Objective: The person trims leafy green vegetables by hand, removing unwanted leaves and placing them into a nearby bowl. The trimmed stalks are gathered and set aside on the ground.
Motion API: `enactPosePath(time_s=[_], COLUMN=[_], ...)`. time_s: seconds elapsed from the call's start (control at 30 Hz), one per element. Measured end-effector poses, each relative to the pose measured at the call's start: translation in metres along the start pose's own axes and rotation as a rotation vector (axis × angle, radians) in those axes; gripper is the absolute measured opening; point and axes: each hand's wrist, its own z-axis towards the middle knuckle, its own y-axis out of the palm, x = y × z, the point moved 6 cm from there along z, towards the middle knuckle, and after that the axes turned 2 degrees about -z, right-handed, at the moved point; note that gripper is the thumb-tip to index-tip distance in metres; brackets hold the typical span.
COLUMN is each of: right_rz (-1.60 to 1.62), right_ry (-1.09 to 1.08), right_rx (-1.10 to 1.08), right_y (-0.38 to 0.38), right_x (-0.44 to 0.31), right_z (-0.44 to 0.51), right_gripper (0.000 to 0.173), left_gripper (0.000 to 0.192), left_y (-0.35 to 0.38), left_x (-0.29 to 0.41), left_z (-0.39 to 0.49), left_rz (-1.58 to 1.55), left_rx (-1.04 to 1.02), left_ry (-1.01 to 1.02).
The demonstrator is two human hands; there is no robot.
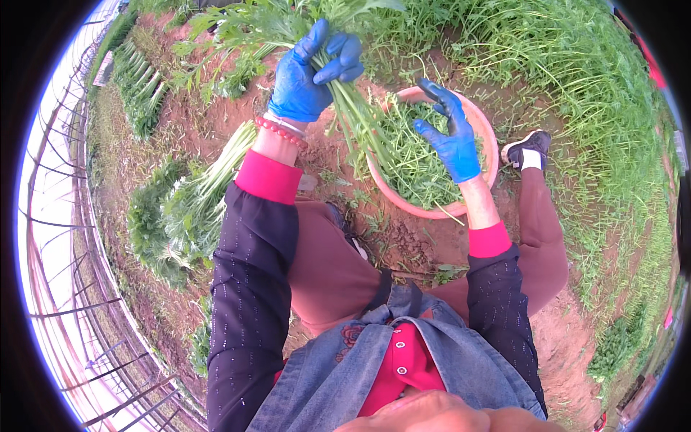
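Observation:
My left hand (316, 73), in a blue glove, is closed around a bunch of leafy greens (348, 100). The leaves spread beyond the fist and the pale green stems hang down towards a round pink tub (492, 146). My right hand (449, 132), also in a blue glove with dark stained fingers, is held over the tub with thumb and fingers apart and nothing between them. Loose green leaves and stems (413, 162) lie in the tub. One long stem sticks out over its near rim.
Cut bunches of greens (210, 189) lie on the soil at my left, with a row of more bunches (143, 86) farther off. Dense greens (583, 81) grow ahead and at the right. My shoe (529, 147) is right of the tub. A curved frame (70, 227) borders the far left.

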Motion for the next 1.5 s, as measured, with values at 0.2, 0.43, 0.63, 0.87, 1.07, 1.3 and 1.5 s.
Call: enactPosePath(time_s=[0.2,0.43,0.63,0.87,1.07,1.3,1.5], right_rz=[0.511,0.618,0.262,0.478,0.501,-0.354,-0.460], right_ry=[0.344,0.435,0.704,0.306,0.548,-0.256,-0.477], right_rx=[-0.363,-0.406,-0.521,-0.224,-0.230,0.067,-0.083], right_y=[0.053,0.052,0.051,0.047,0.064,0.020,0.064], right_x=[-0.012,-0.003,0.041,0.013,0.043,-0.017,-0.049], right_z=[0.020,0.003,-0.011,0.014,-0.007,-0.026,-0.001], right_gripper=[0.032,0.034,0.018,0.044,0.014,0.042,0.044], left_gripper=[0.038,0.040,0.040,0.041,0.038,0.036,0.034], left_y=[0.013,-0.001,-0.003,0.007,0.008,-0.025,-0.034], left_x=[-0.008,-0.008,-0.003,-0.018,-0.017,-0.008,-0.019], left_z=[0.001,0.000,0.006,0.003,0.005,0.010,0.019], left_rz=[0.174,0.220,0.096,0.077,0.175,-0.022,-0.082], left_rx=[0.004,0.076,-0.022,-0.170,-0.048,0.249,0.140], left_ry=[0.001,0.015,0.026,-0.105,0.004,0.127,0.081])
